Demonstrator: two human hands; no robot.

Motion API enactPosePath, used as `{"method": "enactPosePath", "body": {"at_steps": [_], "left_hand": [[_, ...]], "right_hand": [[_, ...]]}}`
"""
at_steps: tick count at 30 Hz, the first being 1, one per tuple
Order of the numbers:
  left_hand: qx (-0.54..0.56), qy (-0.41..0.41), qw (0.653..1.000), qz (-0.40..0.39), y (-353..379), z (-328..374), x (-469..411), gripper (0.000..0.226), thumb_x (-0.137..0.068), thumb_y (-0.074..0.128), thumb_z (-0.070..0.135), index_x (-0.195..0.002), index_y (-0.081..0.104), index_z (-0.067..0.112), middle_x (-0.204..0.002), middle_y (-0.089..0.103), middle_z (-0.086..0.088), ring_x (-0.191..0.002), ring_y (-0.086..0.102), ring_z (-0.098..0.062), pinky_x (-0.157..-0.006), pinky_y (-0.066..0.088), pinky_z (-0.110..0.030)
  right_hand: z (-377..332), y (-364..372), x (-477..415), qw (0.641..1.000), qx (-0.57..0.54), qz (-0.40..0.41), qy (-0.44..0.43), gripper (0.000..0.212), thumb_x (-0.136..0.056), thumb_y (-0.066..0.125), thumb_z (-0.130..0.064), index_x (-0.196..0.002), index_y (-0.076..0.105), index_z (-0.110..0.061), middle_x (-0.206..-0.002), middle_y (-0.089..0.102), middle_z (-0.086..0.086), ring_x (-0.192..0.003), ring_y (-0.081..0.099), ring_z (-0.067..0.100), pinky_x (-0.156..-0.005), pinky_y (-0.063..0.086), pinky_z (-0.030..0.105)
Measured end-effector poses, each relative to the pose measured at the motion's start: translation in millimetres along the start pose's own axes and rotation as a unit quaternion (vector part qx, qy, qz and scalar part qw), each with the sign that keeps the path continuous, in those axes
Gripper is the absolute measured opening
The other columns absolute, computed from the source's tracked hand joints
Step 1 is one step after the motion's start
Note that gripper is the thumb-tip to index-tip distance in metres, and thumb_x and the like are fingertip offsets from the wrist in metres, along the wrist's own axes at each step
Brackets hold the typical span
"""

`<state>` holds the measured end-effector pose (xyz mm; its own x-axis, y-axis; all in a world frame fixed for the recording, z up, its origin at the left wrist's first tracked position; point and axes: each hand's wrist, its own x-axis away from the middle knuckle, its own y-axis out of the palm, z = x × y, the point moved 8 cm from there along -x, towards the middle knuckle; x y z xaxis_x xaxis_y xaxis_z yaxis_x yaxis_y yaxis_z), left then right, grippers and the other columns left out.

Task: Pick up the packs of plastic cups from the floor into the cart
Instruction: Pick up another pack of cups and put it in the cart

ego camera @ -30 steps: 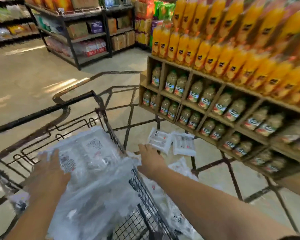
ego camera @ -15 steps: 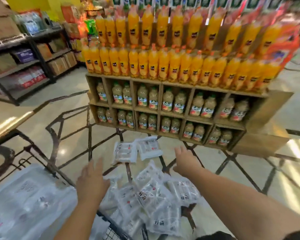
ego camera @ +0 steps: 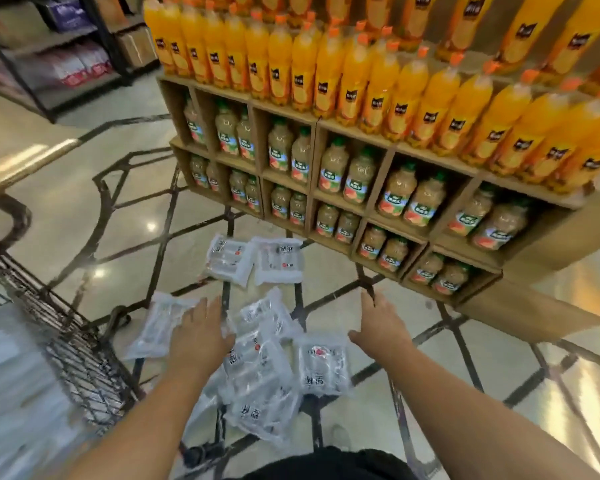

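Observation:
Several clear packs of plastic cups lie on the marble floor. Two packs (ego camera: 253, 259) sit side by side farther out, near the shelf. A cluster of packs (ego camera: 260, 368) lies right below me, with one pack (ego camera: 321, 367) at its right and another pack (ego camera: 160, 327) at its left. My left hand (ego camera: 198, 337) reaches down over the cluster with fingers straight, holding nothing. My right hand (ego camera: 381, 327) hovers open to the right of the packs. The wire cart (ego camera: 73, 344) stands at the left, with packs in the cart (ego camera: 11, 393) showing blurred.
A cardboard display shelf (ego camera: 361, 188) full of juice bottles stands close ahead, with orange bottles (ego camera: 326, 74) on top. Dark metal store racks (ego camera: 59, 64) stand at the far left. Shiny floor with dark inlay lines spreads between them.
My view swung from the cart to the floor. Both hands left the packs in the cart and moved down and forward over the packs on the floor.

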<state>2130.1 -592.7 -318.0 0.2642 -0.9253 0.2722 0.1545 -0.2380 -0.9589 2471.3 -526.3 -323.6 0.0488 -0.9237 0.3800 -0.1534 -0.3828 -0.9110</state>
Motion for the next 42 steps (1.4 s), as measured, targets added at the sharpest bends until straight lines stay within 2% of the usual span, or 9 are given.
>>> {"method": "enactPosePath", "body": {"at_steps": [5,11,17,23,28,31,33,38,42], "left_hand": [[-0.011,-0.066,0.996,-0.059,41,6,12,0.082,-0.093,0.049,0.059,-0.157,0.013,0.022,-0.163,0.017,-0.008,-0.145,0.026,-0.03,-0.113,0.03,-0.045],[0.018,-0.13,0.986,-0.103,142,-26,-21,0.075,-0.095,0.044,0.057,-0.156,0.018,0.021,-0.16,0.025,-0.007,-0.142,0.031,-0.029,-0.103,0.041,-0.046],[0.087,-0.197,0.969,-0.123,355,-81,-120,0.069,-0.096,0.048,0.049,-0.153,0.026,0.017,-0.152,0.034,-0.013,-0.132,0.039,-0.037,-0.1,0.041,-0.051],[0.212,-0.313,0.922,-0.081,567,-131,-205,0.07,-0.092,0.058,0.048,-0.147,0.033,0.014,-0.14,0.046,-0.014,-0.127,0.047,-0.036,-0.101,0.042,-0.048],[0.275,-0.367,0.881,-0.12,688,-154,-218,0.098,-0.084,0.066,0.055,-0.155,0.01,0.018,-0.152,0.026,-0.02,-0.127,0.045,-0.039,-0.101,0.044,-0.05],[0.366,-0.372,0.852,-0.052,702,-154,-219,0.093,-0.084,0.07,0.043,-0.154,0.012,0.024,-0.148,0.037,-0.017,-0.107,0.057,-0.026,-0.093,0.05,-0.041],[0.41,-0.377,0.83,-0.02,698,-153,-218,0.093,-0.082,0.074,0.036,-0.153,0.015,0.028,-0.141,0.047,-0.015,-0.106,0.062,-0.028,-0.093,0.053,-0.044],[0.427,-0.366,0.826,-0.021,647,-133,-204,0.093,-0.08,0.077,0.024,-0.153,0.019,0.029,-0.135,0.053,-0.008,-0.102,0.06,-0.024,-0.085,0.055,-0.04],[0.412,-0.357,0.838,-0.008,548,-111,-167,0.091,-0.083,0.075,0.025,-0.154,0.017,0.03,-0.143,0.047,-0.005,-0.11,0.058,-0.026,-0.091,0.049,-0.036]], "right_hand": [[-13,31,-44,0.994,0.047,-0.08,-0.061,0.083,-0.088,0.065,-0.048,-0.151,0.02,-0.018,-0.151,0.029,0.011,-0.132,0.038,0.031,-0.104,0.044,0.043],[-42,147,-99,0.979,0.064,-0.162,-0.107,0.085,-0.088,0.065,-0.042,-0.152,0.015,-0.02,-0.147,0.032,0.01,-0.127,0.042,0.031,-0.099,0.044,0.042],[-63,365,-205,0.966,0.065,-0.219,-0.122,0.087,-0.091,0.061,-0.048,-0.154,0.011,-0.017,-0.15,0.026,0.014,-0.131,0.035,0.036,-0.101,0.042,0.047],[-90,557,-301,0.978,-0.033,-0.17,-0.114,0.09,-0.091,0.06,-0.053,-0.157,0.01,-0.017,-0.151,0.027,0.016,-0.137,0.032,0.037,-0.104,0.037,0.05],[-92,666,-329,0.974,-0.107,-0.179,-0.085,0.104,-0.082,0.066,-0.058,-0.157,0.006,-0.017,-0.151,0.022,0.025,-0.133,0.039,0.04,-0.107,0.04,0.045],[-87,687,-329,0.959,-0.204,-0.189,-0.055,0.095,-0.083,0.07,-0.042,-0.155,0.013,-0.018,-0.124,0.035,0.005,-0.108,0.051,0.03,-0.097,0.047,0.038],[-89,680,-326,0.961,-0.213,-0.161,-0.077,0.092,-0.083,0.073,-0.036,-0.153,0.018,-0.015,-0.103,0.033,-0.011,-0.103,0.049,0.022,-0.091,0.044,0.03],[-92,634,-302,0.959,-0.205,-0.18,-0.073,0.088,-0.082,0.074,-0.04,-0.151,0.023,-0.019,-0.118,0.054,0.004,-0.099,0.057,0.026,-0.084,0.047,0.034],[-91,540,-258,0.95,-0.234,-0.197,-0.06,0.094,-0.07,0.066,-0.055,-0.15,0.022,-0.032,-0.132,0.056,0.005,-0.112,0.059,0.029,-0.094,0.051,0.045]]}}
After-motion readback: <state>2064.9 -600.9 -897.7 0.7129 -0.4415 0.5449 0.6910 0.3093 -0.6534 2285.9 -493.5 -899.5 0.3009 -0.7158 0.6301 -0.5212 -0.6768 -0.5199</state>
